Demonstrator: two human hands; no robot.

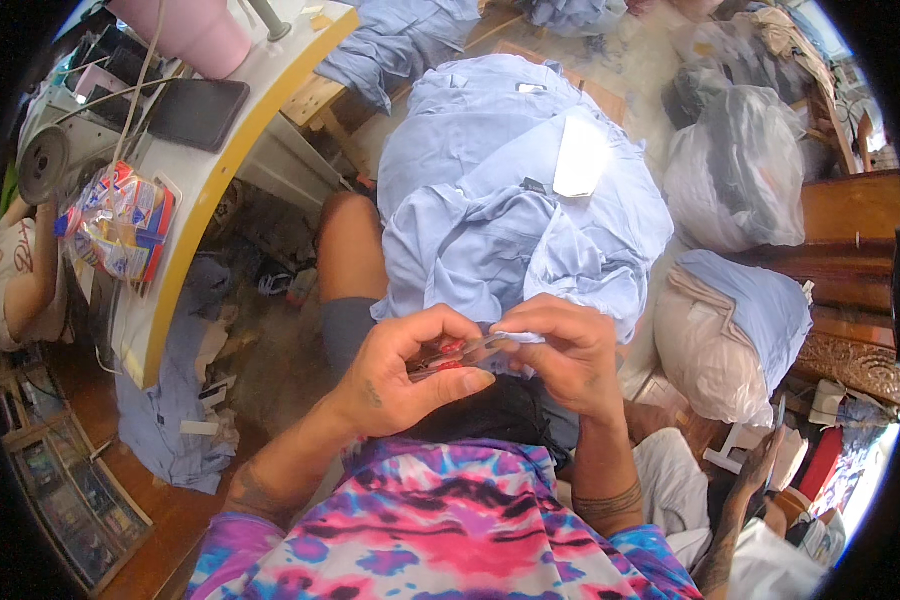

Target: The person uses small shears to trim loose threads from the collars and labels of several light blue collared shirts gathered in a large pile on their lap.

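Note:
Close in front of my body, my left hand [395, 372] is closed around small thread snips [449, 350] with red on the handles. Their metal blades point right, toward the fingers of my right hand [573, 358]. That hand pinches a small edge of light blue cloth [521, 338], near the blade tips. Whether the blades touch the cloth, I cannot tell. Just beyond both hands rises a big heap of light blue garments [470, 140]. A bright white card [580, 157] lies on the heap, with a small dark label [534, 185] beside it.
To the left stands a white table [185, 215] with a yellow edge, holding a phone [199, 113], a pink tumbler [195, 35] and a colourful plastic packet [120, 225]. Stuffed plastic bags [735, 170] sit on the right. Another person's arm [745, 500] shows at lower right.

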